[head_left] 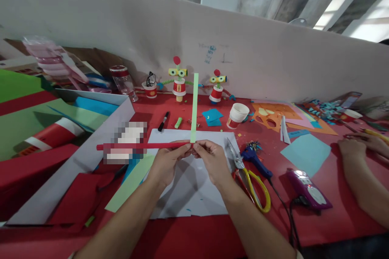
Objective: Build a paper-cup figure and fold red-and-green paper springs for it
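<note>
Above a white sheet [188,198], my left hand [166,164] and my right hand [213,161] meet with their fingertips pinched together. A long red paper strip [152,145] runs out to the left from my left fingers. From the point where the hands meet, a light green paper strip [195,107] stands upright. The two strips form a right angle at their ends. My left hand is closed on the red strip, and my right hand is closed on the green strip's lower end. The fingers hide the exact overlap.
Scissors [257,192] and a blue glue gun [257,161] lie right of the sheet. White cups [237,114] and two paper-cup figures [179,87] stand behind. A box of coloured paper [121,117] is at left. Another person's arm [361,174] rests far right.
</note>
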`<state>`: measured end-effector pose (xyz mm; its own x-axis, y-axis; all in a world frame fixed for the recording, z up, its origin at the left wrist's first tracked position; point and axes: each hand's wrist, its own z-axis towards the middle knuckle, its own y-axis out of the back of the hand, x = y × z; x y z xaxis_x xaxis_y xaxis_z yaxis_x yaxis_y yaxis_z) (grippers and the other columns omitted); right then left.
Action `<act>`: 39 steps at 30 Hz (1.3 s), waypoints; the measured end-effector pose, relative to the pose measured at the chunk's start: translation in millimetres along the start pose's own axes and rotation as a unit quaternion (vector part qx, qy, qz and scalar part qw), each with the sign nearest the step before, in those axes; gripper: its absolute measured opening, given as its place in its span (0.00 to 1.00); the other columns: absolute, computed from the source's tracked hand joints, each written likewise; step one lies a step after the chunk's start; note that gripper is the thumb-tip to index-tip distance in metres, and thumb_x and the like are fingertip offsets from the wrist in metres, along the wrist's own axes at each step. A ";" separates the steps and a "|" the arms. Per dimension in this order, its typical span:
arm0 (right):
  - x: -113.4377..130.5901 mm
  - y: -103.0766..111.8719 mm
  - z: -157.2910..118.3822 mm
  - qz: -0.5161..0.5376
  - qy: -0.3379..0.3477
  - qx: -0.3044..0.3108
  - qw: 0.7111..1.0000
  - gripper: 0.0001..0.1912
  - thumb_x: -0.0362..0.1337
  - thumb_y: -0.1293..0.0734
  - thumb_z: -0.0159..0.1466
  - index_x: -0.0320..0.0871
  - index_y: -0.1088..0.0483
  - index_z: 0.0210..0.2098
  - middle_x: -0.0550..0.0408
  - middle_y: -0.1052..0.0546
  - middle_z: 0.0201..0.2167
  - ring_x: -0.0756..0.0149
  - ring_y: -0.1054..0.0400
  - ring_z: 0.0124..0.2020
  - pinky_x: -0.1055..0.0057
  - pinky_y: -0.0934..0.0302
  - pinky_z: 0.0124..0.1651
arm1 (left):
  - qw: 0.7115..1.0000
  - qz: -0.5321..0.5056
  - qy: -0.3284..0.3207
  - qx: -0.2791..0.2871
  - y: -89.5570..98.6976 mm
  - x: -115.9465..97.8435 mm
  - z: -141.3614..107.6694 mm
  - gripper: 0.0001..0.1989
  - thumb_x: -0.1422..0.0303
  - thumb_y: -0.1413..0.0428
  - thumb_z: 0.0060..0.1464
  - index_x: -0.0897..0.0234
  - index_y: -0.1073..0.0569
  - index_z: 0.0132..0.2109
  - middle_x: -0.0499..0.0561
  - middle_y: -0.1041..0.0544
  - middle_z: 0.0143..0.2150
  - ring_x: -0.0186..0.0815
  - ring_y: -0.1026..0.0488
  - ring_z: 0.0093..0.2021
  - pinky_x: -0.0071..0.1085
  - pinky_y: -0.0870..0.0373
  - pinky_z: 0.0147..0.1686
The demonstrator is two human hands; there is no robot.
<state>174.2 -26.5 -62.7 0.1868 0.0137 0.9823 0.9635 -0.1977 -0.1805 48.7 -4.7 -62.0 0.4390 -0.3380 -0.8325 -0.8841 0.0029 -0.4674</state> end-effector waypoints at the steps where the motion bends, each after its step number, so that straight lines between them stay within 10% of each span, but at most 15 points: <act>1: -0.2 -0.1 0.1 -0.003 0.007 -0.001 1.000 0.07 0.39 0.30 0.53 0.41 0.25 0.28 0.57 0.24 0.22 0.71 0.33 0.25 0.71 0.38 0.33 | 1.000 -0.004 0.005 -0.002 0.1 -0.1 0.2 0.09 0.70 0.32 0.36 0.69 0.20 0.28 0.52 0.20 0.26 0.33 0.25 0.30 0.29 0.28 0.39; 11: 0.4 0.4 -0.9 0.008 0.015 -0.009 1.000 0.06 0.39 0.30 0.53 0.42 0.25 0.28 0.58 0.24 0.22 0.70 0.32 0.25 0.71 0.37 0.32 | 0.996 -0.047 0.000 0.070 -2.0 -2.6 -1.1 0.09 0.68 0.33 0.41 0.66 0.20 0.33 0.50 0.20 0.27 0.30 0.25 0.30 0.24 0.30 0.35; 39: 2.6 -1.4 -1.2 0.048 -0.024 0.001 0.999 0.08 0.36 0.28 0.49 0.42 0.28 0.29 0.60 0.26 0.22 0.72 0.34 0.24 0.72 0.39 0.32 | 1.000 -0.018 0.006 0.014 2.7 -0.7 3.2 0.09 0.71 0.32 0.36 0.69 0.21 0.29 0.53 0.19 0.26 0.35 0.23 0.30 0.31 0.27 0.38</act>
<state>173.2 -27.4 -59.8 0.2882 0.0421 0.9567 0.9408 -0.1985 -0.2746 46.6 -1.5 -63.7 0.4679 -0.3493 -0.8118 -0.8632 0.0162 -0.5045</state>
